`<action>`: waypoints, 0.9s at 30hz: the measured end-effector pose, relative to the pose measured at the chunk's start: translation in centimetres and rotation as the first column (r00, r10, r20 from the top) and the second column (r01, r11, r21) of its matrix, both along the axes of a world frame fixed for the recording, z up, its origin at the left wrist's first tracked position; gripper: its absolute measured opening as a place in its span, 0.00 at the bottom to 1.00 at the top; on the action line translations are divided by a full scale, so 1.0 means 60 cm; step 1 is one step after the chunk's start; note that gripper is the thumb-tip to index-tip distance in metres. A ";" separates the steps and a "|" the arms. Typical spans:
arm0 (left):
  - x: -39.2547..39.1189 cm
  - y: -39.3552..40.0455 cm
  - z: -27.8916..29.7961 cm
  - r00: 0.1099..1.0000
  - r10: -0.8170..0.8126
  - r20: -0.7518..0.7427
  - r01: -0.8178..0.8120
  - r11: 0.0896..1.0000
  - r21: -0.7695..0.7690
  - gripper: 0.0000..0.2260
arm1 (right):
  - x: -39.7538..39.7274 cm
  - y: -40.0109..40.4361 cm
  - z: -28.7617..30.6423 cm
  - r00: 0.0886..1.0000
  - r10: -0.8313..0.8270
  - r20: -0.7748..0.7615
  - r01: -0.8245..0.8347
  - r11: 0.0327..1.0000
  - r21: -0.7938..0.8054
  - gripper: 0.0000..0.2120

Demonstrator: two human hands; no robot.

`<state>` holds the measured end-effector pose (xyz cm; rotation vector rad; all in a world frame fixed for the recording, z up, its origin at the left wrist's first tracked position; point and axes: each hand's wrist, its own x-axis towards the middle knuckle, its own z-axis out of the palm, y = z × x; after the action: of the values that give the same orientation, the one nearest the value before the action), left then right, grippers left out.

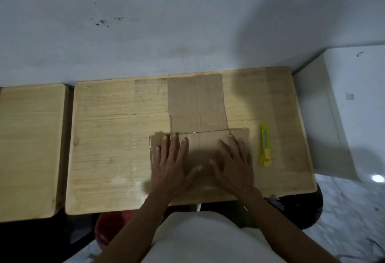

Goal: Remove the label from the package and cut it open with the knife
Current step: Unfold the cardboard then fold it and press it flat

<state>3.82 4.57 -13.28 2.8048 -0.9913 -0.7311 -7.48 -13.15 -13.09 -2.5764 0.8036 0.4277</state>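
A flat brown cardboard package (pixel 198 104) lies on the wooden table (pixel 108 137), its near part wider than its far part. My left hand (pixel 171 162) and my right hand (pixel 234 162) both press flat on the near part, fingers straight and spread. A yellow utility knife (pixel 265 146) lies on the table just right of the package, a short gap from my right hand. No label shows on the visible cardboard.
A second wooden table (pixel 29 148) stands to the left across a narrow gap. A white wall runs behind both tables, and a white block (pixel 343 106) stands at the right. A red object (pixel 108 227) sits below the table's front edge.
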 end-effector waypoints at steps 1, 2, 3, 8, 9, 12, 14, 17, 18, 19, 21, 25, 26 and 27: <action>-0.004 0.008 -0.003 1.000 -0.004 -0.021 0.005 0.999 0.048 0.45 | -0.010 0.004 -0.005 1.000 0.007 -0.029 -0.007 1.000 0.008 0.35; -0.007 0.017 -0.007 0.999 -0.001 -0.036 0.004 0.997 0.082 0.47 | -0.017 0.007 -0.009 0.999 0.016 -0.045 -0.016 1.000 0.010 0.36; -0.010 0.026 -0.014 0.999 0.004 -0.039 0.000 0.995 0.097 0.48 | -0.021 0.010 -0.013 0.998 0.027 -0.056 -0.027 1.000 0.001 0.37; -0.015 0.050 -0.040 1.000 -0.010 0.016 0.008 0.996 0.093 0.52 | -0.033 0.019 -0.034 0.997 0.043 -0.066 -0.049 0.995 -0.085 0.40; -0.016 0.050 -0.043 1.000 -0.015 0.028 0.012 0.996 0.091 0.52 | -0.040 0.020 -0.038 0.996 0.055 -0.069 -0.062 0.993 -0.103 0.41; -0.024 0.058 -0.054 0.998 0.004 0.060 -0.008 0.997 0.074 0.52 | -0.067 0.024 -0.052 0.993 0.108 -0.037 -0.113 0.974 -0.197 0.42; -0.029 0.064 -0.059 0.997 0.017 0.072 -0.022 0.998 0.064 0.52 | -0.076 0.023 -0.062 0.991 0.131 -0.018 -0.131 0.962 -0.240 0.42; -0.029 0.073 -0.066 0.996 0.017 0.087 -0.020 0.999 0.038 0.54 | -0.078 0.020 -0.068 0.991 0.130 0.000 -0.126 0.960 -0.252 0.44; -0.028 0.075 -0.068 0.996 0.016 0.085 -0.019 0.999 0.029 0.55 | -0.078 0.018 -0.069 0.993 0.122 0.009 -0.115 0.959 -0.258 0.45; -0.026 0.077 -0.069 0.996 0.015 0.084 -0.017 1.000 0.025 0.56 | -0.079 0.016 -0.069 0.994 0.109 0.021 -0.100 0.960 -0.262 0.45; -0.027 0.078 -0.072 0.996 0.021 0.090 -0.022 1.000 0.016 0.57 | -0.083 0.016 -0.069 0.996 0.079 0.037 -0.067 0.962 -0.263 0.46; -0.032 0.073 -0.071 0.993 0.068 0.099 -0.071 0.997 0.024 0.57 | -0.081 0.016 -0.069 0.998 0.062 0.032 -0.053 0.967 -0.249 0.47; -0.034 0.072 -0.070 0.991 0.082 0.103 -0.086 0.996 0.036 0.57 | -0.083 0.015 -0.069 0.997 0.067 0.035 -0.056 0.968 -0.246 0.47; -0.036 0.071 -0.068 0.989 0.102 0.104 -0.107 0.993 0.041 0.57 | -0.083 0.015 -0.070 0.996 0.072 0.044 -0.059 0.968 -0.244 0.47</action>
<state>1.68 8.83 -17.37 2.9341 -0.8439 -0.6120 -12.49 -12.26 -17.29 -2.8346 0.7980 0.2947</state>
